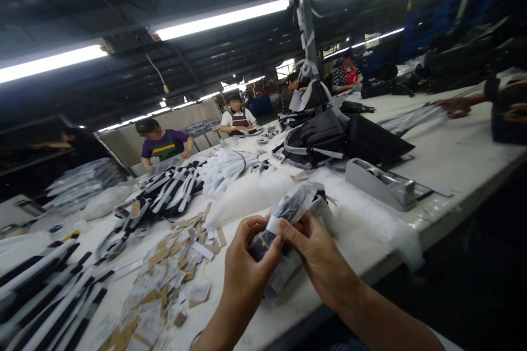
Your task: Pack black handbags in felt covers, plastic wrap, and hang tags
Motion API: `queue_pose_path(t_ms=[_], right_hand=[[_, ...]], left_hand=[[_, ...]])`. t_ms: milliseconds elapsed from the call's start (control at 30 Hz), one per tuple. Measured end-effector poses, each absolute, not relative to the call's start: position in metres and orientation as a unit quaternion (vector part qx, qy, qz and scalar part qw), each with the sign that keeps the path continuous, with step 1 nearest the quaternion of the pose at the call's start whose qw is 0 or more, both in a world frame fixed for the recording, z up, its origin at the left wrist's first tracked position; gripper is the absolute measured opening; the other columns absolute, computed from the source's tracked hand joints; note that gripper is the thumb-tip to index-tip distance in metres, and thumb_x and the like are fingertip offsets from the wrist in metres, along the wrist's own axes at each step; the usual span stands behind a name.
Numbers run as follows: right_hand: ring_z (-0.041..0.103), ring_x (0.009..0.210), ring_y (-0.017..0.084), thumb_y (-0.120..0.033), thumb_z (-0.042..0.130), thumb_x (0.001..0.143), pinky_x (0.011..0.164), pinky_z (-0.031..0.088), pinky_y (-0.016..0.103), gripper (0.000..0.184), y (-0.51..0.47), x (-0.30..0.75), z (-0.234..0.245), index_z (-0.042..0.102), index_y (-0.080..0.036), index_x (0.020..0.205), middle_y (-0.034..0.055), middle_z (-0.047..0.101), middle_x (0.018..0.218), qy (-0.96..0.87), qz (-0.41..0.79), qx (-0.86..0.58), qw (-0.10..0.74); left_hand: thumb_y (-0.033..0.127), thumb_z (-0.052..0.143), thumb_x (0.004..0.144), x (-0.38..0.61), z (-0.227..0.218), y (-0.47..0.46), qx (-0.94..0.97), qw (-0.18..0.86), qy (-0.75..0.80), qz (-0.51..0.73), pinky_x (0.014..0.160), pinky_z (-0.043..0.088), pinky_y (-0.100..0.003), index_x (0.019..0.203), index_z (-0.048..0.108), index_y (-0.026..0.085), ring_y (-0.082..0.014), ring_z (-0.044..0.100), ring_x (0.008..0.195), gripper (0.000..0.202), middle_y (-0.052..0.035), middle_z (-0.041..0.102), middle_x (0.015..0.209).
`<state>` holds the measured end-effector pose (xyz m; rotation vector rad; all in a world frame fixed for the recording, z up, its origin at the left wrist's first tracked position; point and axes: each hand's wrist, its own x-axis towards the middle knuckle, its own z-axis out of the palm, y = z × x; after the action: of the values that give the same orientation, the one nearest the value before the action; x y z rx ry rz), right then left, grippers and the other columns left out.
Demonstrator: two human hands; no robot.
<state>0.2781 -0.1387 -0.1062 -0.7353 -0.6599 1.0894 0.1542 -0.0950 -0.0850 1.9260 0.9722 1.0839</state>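
The head camera shows us our left hand (242,266) and right hand (319,258) meeting over the near edge of the white table (453,153). Both pinch a bagged strap (294,203), a dark piece in clear plastic. The left thumb and fingers curl round its lower end, and the right thumb and forefinger press a white sticker (273,225) at its middle. A heap of paper tags (173,269) lies to the left. A grey tape dispenser (381,182) sits to the right, with a black backpack (317,134) beyond it.
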Motion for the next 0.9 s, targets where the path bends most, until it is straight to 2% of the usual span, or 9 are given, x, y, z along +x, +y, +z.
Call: queue_pose_path(t_ms=[133,267,367,433,500,600,667,800,900], right_hand=[[0.064,0.112,0.024,-0.041,0.076,0.081,0.101,0.050,0.039,0.038,-0.135,0.277,-0.111,0.064,-0.027,0.114,0.0046,0.071,0.115,-0.304,0.492,-0.332,0.745],[0.060,0.120,0.023,-0.044,0.073,0.084,0.106,0.046,0.038,0.047,-0.137,0.286,-0.113,0.058,-0.030,0.127,0.0033,0.068,0.123,-0.334,0.496,-0.356,0.718],[0.062,0.115,0.026,-0.052,0.068,0.086,0.101,0.049,0.040,0.053,-0.139,0.304,-0.119,0.055,-0.028,0.132,0.0064,0.069,0.121,-0.397,0.467,-0.417,0.671],[0.068,0.101,0.029,-0.059,0.065,0.085,0.092,0.055,0.042,0.052,-0.140,0.319,-0.128,0.063,-0.024,0.123,0.0088,0.074,0.106,-0.421,0.426,-0.485,0.637],[0.071,0.088,0.030,-0.064,0.061,0.084,0.085,0.056,0.042,0.047,-0.140,0.335,-0.139,0.071,-0.023,0.104,0.0088,0.075,0.087,-0.417,0.353,-0.563,0.620],[0.070,0.080,0.027,-0.065,0.052,0.089,0.087,0.054,0.041,0.045,-0.137,0.356,-0.160,0.073,-0.025,0.083,0.0068,0.073,0.073,-0.392,0.232,-0.634,0.625],[0.070,0.085,0.027,-0.063,0.050,0.090,0.090,0.052,0.040,0.045,-0.132,0.366,-0.174,0.072,-0.024,0.081,0.0060,0.074,0.080,-0.389,0.177,-0.664,0.613],[0.065,0.110,0.031,-0.063,0.053,0.087,0.096,0.048,0.041,0.045,-0.121,0.373,-0.196,0.070,-0.025,0.105,0.0045,0.075,0.101,-0.391,0.096,-0.729,0.554],[0.062,0.116,0.033,-0.063,0.052,0.086,0.097,0.046,0.046,0.045,-0.120,0.379,-0.214,0.067,-0.030,0.113,0.0037,0.073,0.111,-0.378,0.053,-0.760,0.526]], left_hand=[[0.033,0.070,0.079,0.155,-0.089,-0.095,0.745,0.344,0.374,0.433,0.085,0.052,-0.030,0.100,0.059,0.022,-0.0207,0.068,0.097,0.026,-0.0042,0.071,0.101],[0.034,0.071,0.081,0.150,-0.089,-0.093,0.760,0.344,0.366,0.413,0.083,0.051,-0.028,0.104,0.061,0.024,-0.0201,0.067,0.096,0.026,-0.0022,0.071,0.102],[0.040,0.067,0.086,0.140,-0.089,-0.091,0.762,0.374,0.347,0.399,0.084,0.050,-0.028,0.108,0.063,0.024,-0.0207,0.066,0.096,0.027,-0.0027,0.071,0.104],[0.042,0.058,0.093,0.133,-0.090,-0.089,0.760,0.394,0.325,0.401,0.087,0.049,-0.029,0.109,0.065,0.024,-0.0211,0.065,0.098,0.026,-0.0038,0.070,0.106],[0.042,0.050,0.097,0.125,-0.092,-0.084,0.757,0.406,0.313,0.405,0.088,0.048,-0.028,0.111,0.067,0.025,-0.0203,0.064,0.102,0.028,-0.0034,0.069,0.109],[0.042,0.048,0.099,0.114,-0.099,-0.074,0.739,0.413,0.326,0.421,0.091,0.047,-0.026,0.116,0.068,0.027,-0.0189,0.063,0.106,0.030,-0.0014,0.069,0.114],[0.043,0.048,0.099,0.108,-0.105,-0.064,0.718,0.421,0.337,0.440,0.093,0.047,-0.026,0.115,0.069,0.026,-0.0196,0.062,0.109,0.031,-0.0019,0.070,0.116],[0.045,0.045,0.100,0.103,-0.117,-0.046,0.653,0.501,0.315,0.473,0.099,0.049,-0.033,0.118,0.068,0.021,-0.0229,0.065,0.111,0.038,-0.0073,0.071,0.116],[0.045,0.044,0.101,0.100,-0.127,-0.034,0.633,0.515,0.322,0.479,0.100,0.050,-0.037,0.118,0.066,0.017,-0.0238,0.067,0.108,0.040,-0.0104,0.072,0.114]])
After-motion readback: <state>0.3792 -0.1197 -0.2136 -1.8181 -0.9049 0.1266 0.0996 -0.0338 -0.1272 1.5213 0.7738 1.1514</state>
